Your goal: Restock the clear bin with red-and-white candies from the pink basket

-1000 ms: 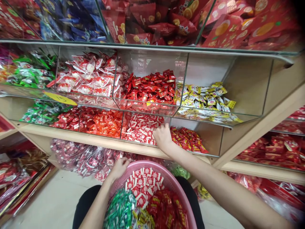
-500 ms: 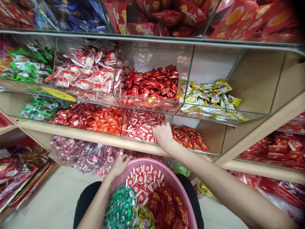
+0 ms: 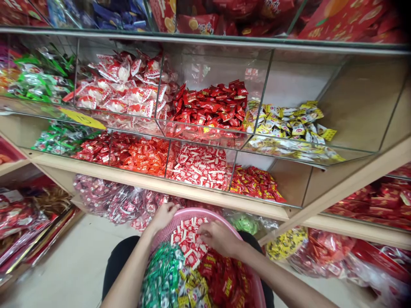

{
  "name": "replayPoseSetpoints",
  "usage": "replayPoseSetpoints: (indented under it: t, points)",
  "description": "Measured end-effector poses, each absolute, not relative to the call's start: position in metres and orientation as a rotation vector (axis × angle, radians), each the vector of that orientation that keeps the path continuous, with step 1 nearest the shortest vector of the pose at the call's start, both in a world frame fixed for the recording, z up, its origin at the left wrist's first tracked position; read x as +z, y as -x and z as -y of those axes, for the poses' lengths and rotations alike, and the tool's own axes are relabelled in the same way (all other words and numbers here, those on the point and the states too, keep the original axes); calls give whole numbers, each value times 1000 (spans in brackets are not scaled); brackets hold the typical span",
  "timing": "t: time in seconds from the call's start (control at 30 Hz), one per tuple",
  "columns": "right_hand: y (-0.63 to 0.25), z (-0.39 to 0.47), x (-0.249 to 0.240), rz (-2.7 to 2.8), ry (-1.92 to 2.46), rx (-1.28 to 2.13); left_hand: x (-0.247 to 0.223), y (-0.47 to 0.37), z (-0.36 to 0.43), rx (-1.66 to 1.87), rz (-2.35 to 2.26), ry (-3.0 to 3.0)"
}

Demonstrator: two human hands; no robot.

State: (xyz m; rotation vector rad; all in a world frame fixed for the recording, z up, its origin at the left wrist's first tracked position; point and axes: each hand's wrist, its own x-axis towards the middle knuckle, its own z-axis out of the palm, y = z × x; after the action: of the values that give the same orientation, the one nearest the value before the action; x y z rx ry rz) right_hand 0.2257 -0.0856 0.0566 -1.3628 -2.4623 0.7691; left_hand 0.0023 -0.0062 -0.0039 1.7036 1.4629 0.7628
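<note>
There are two hands (image 3: 164,216), one mesh basket (image 3: 167,232) (pink), one label (image 3: 82,118).

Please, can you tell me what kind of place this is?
It looks like a sweet shop, or a shop's candy section. Glass-fronted bins hold wrapped sweets sorted by kind, a yellow tag marked 15 hangs there, and a pink basket holds several sorts.

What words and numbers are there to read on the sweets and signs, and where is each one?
"15": on the yellow tag.
Big red packets up top: Chinese writing, too cut off and blurred to read.
Dark red sweets in the basket: yellow letters, too blurry.
Orange sweets: pale letters, too small.
Nothing else is clear enough.
</note>
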Motion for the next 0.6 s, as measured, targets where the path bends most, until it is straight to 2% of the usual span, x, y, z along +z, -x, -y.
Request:
replayPoseSetpoints:
  t: [0.1,0.27,0.6]
  points:
    - [-218,92,28,2393,1405,866,-5,-1,6,776,-1469,-1696]
    - [-207,100,17,2331,1448,905,-7,0,5,752,-1448,-1759]
    - [-202,108,15,2523,1700,472,-6,0,6,747,-1438,-1752]
